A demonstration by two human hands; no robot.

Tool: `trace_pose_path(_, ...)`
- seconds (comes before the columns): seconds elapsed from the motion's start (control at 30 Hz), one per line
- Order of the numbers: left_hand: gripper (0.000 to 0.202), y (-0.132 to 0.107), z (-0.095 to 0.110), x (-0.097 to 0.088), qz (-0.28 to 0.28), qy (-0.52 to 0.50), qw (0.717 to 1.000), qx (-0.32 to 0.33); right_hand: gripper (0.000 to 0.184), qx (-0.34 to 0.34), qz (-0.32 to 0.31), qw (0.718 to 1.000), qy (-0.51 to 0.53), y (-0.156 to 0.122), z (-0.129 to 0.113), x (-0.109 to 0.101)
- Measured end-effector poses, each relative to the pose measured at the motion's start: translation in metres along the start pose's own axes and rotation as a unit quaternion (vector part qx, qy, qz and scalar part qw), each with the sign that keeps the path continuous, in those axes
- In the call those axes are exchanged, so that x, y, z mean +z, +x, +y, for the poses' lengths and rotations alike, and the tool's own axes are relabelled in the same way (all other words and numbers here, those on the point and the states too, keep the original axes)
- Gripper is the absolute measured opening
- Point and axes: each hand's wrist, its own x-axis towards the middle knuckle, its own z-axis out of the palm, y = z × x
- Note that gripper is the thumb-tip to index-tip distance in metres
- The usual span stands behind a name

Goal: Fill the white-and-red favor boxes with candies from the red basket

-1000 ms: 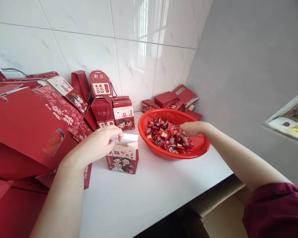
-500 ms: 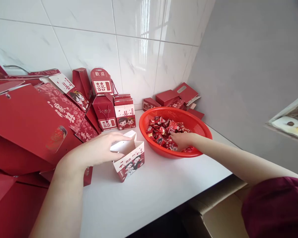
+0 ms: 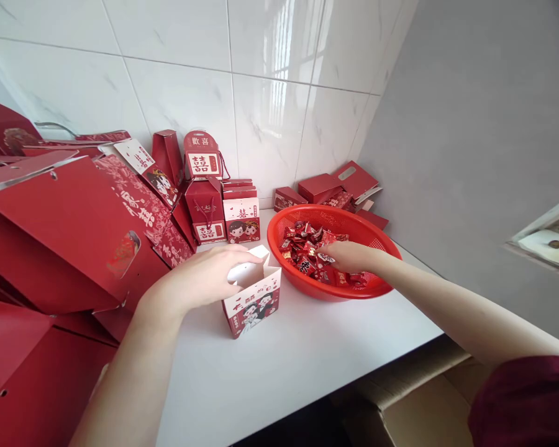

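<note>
An open-topped red and white paper candy box [image 3: 256, 307] with a cartoon couple on its front stands upright on the white table. My left hand [image 3: 209, 273] grips it from the left, thumb and fingers at its upper rim. To its right sits a red plastic basket [image 3: 302, 288] with perforated sides. Inside lies a heap of red-wrapped candies [image 3: 305, 264]. My right hand [image 3: 347, 256] reaches into the basket over its right side, fingers closed at the candies. A wrapped piece shows under the fingertips; the fingers themselves are partly hidden.
Large red gift boxes [image 3: 65, 230] are piled at the left. Several smaller decorated boxes [image 3: 205, 208] stand against the tiled wall. More red boxes [image 3: 319, 186] lie behind the basket. A cardboard box [image 3: 423, 397] is below the table's front edge.
The view has shifted slightly, moving the scene rightward. My right hand has risen a little among the candies, with its fingers drawn together. My left hand stays on the box.
</note>
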Motion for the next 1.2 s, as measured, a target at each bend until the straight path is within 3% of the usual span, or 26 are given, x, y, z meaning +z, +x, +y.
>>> trace_pose_path(0.27,0.047,0.005,0.000,0.003,0.004,-0.005,1.000,0.010,0.054,-0.044,0.032,0.995,-0.078,-0.014,-0.025,-0.007)
trace_pose_path(0.4,0.036,0.007,0.002,0.004,0.042,0.008,0.999,0.020,0.052,-0.056,0.060,0.996,-0.036,-0.019,-0.034,-0.008)
trace_pose_path(0.6,0.044,0.009,0.001,0.006,0.028,-0.015,0.999,0.004,0.010,-0.036,0.089,0.995,-0.019,-0.018,-0.041,0.001)
trace_pose_path(0.83,0.039,0.009,-0.003,0.007,0.007,-0.046,0.999,0.002,0.013,-0.046,0.152,0.987,-0.032,-0.024,-0.049,-0.001)
trace_pose_path(1.03,0.067,0.005,-0.003,0.006,-0.063,-0.074,0.995,-0.001,0.030,-0.046,0.325,0.942,0.064,-0.028,-0.082,-0.001)
trace_pose_path(1.2,0.061,-0.004,0.002,-0.001,0.006,-0.022,0.999,0.032,0.030,-0.063,0.456,0.867,0.193,-0.034,-0.117,-0.018)
